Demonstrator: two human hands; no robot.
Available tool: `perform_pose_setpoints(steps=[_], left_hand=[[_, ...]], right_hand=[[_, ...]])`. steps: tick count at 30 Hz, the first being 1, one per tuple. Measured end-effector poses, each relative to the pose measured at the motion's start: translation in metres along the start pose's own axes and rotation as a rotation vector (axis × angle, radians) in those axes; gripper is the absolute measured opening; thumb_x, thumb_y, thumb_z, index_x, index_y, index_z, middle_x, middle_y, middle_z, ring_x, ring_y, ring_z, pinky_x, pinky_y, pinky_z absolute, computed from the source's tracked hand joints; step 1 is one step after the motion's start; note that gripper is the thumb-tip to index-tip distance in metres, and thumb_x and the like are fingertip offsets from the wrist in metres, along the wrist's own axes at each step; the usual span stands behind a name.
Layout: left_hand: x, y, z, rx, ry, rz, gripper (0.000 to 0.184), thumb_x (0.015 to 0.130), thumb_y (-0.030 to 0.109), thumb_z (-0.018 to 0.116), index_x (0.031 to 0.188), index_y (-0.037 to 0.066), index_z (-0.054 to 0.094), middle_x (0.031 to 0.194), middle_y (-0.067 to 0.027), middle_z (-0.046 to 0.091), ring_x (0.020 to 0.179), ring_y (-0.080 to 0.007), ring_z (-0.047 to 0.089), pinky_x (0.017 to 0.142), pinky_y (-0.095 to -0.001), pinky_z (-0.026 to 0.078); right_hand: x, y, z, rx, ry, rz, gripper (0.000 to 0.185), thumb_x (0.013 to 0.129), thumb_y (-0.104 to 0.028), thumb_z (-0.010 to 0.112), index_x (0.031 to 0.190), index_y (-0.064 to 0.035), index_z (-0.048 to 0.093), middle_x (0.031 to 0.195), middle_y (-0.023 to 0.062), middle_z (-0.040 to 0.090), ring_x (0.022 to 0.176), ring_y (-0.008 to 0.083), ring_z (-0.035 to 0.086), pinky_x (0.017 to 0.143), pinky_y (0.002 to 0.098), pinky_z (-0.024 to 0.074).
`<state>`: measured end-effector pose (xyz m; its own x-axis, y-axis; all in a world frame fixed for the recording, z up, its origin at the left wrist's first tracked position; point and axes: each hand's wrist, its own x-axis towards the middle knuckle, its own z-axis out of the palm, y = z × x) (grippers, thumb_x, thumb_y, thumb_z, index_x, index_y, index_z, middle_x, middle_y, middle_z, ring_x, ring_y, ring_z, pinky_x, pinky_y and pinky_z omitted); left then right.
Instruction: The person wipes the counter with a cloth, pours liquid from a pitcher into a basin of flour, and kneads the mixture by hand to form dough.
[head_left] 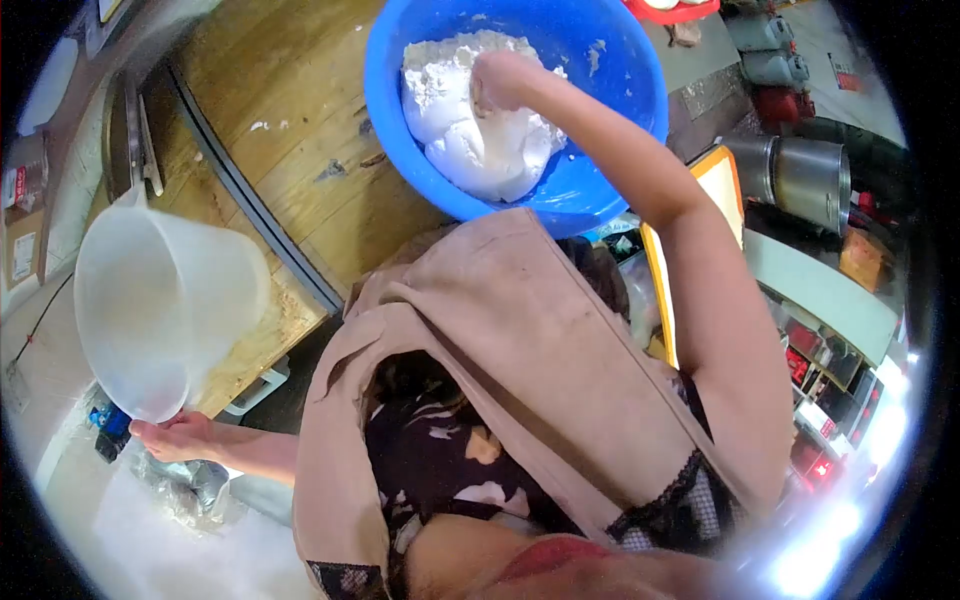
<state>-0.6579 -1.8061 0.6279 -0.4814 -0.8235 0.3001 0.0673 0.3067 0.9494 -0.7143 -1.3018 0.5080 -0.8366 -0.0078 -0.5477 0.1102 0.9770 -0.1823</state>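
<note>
My right hand (497, 82) is closed and pressed into a mound of white dough or powder (480, 160) inside a large blue basin (395, 150); whatever its fingers grip is hidden. At the left, my left hand (178, 437) has its fingers around the lower edge of a translucent white plastic container (215, 290). That container is tilted, with its wide opening facing left. The basin stands on a wooden table (290, 150).
A dark metal strip (245, 190) crosses the wooden surface. An orange-edged board (715, 190) and metal pots (810, 180) stand right of the basin. Below my left hand lies crumpled clear plastic (190, 490).
</note>
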Motion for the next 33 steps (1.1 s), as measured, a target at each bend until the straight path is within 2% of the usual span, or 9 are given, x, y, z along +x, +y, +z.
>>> perform_pose_setpoints(steps=[1,7,12,16,18,22,30,32,33], left_hand=[[-0.011,0.014,0.009,-0.122,-0.106,0.029,0.044,0.07,0.034,0.065,0.077,-0.008,0.055,0.082,-0.0129,0.056,0.072,-0.0204,0.055,0.059,-0.0295,0.045],[0.007,0.025,0.027,-0.037,-0.607,0.204,0.069,0.068,0.052,0.065,0.095,-0.01,0.054,0.089,-0.0139,0.057,0.078,-0.021,0.056,0.066,-0.0308,0.047],[-0.014,0.052,0.063,-0.06,-0.95,0.325,0.077,0.061,0.056,0.07,0.099,-0.009,0.053,0.088,-0.0116,0.058,0.077,-0.0177,0.057,0.069,-0.0286,0.047],[-0.049,0.088,0.083,-0.083,-1.007,0.347,0.068,0.061,0.043,0.076,0.098,-0.008,0.053,0.088,-0.0101,0.058,0.076,-0.0159,0.057,0.07,-0.0263,0.046],[-0.064,0.11,0.091,0.049,-1.3,0.404,0.061,0.061,0.038,0.077,0.095,-0.006,0.055,0.086,-0.0081,0.057,0.073,-0.0128,0.054,0.067,-0.0223,0.043],[-0.083,0.131,0.098,0.338,-1.357,0.556,0.06,0.065,0.034,0.074,0.106,-0.005,0.053,0.095,-0.0113,0.057,0.083,-0.0171,0.055,0.074,-0.0284,0.045],[-0.113,0.154,0.11,0.571,-1.429,0.567,0.051,0.065,0.024,0.075,0.103,-0.005,0.055,0.095,-0.0102,0.058,0.084,-0.0157,0.054,0.077,-0.0278,0.043],[-0.13,0.157,0.117,0.365,-1.37,0.678,0.052,0.058,0.044,0.077,0.075,0.0,0.053,0.062,0.0038,0.046,0.056,-0.0055,0.04,0.051,-0.0176,0.032],[-0.132,0.158,0.119,0.373,-1.373,0.68,0.052,0.058,0.044,0.077,0.075,0.0,0.053,0.062,0.0038,0.046,0.056,-0.0055,0.04,0.051,-0.0176,0.032]], right_hand=[[0.003,-0.008,-0.007,-0.017,-0.059,0.064,0.019,0.063,-0.012,0.061,0.08,-0.0049,0.063,0.078,0.0149,0.062,0.073,0.0296,0.061,0.061,0.0364,0.0482],[0.007,0.003,0.015,-0.055,0.142,0.123,0.021,0.065,-0.014,0.062,0.082,-0.0025,0.065,0.086,0.0157,0.062,0.08,0.0298,0.061,0.067,0.0357,0.0494],[-0.042,0.046,0.008,0.968,0.2,-0.204,0.026,0.076,-0.019,0.058,0.094,-0.0006,0.059,0.088,0.0105,0.061,0.081,0.0193,0.06,0.071,0.0301,0.0482],[-0.073,0.034,0.018,1.379,0.475,-0.047,0.024,0.084,-0.016,0.049,0.1,0.0009,0.055,0.097,0.012,0.059,0.084,0.0204,0.059,0.076,0.0305,0.0479],[-0.078,0.017,0.027,1.714,0.531,-0.054,0.026,0.087,-0.015,0.044,0.103,0.0028,0.052,0.098,0.0139,0.059,0.086,0.0217,0.059,0.078,0.0306,0.0477],[-0.087,-0.033,0.026,2.271,0.528,-0.115,0.02,0.083,-0.012,0.047,0.094,0.0021,0.055,0.092,0.0132,0.06,0.085,0.0225,0.059,0.076,0.0332,0.049],[-0.076,-0.082,0.023,2.598,0.303,-0.122,0.018,0.081,-0.01,0.048,0.092,0.0028,0.055,0.091,0.0139,0.058,0.085,0.0224,0.056,0.077,0.0317,0.0459],[-0.077,-0.088,0.018,2.64,0.329,0.036,0.015,0.082,-0.008,0.047,0.089,0.0024,0.054,0.088,0.0132,0.057,0.082,0.0227,0.055,0.074,0.0329,0.0464],[-0.077,-0.089,0.018,2.646,0.323,0.04,0.015,0.082,-0.008,0.047,0.089,0.0024,0.054,0.088,0.0132,0.057,0.082,0.0227,0.055,0.074,0.0329,0.0464]])
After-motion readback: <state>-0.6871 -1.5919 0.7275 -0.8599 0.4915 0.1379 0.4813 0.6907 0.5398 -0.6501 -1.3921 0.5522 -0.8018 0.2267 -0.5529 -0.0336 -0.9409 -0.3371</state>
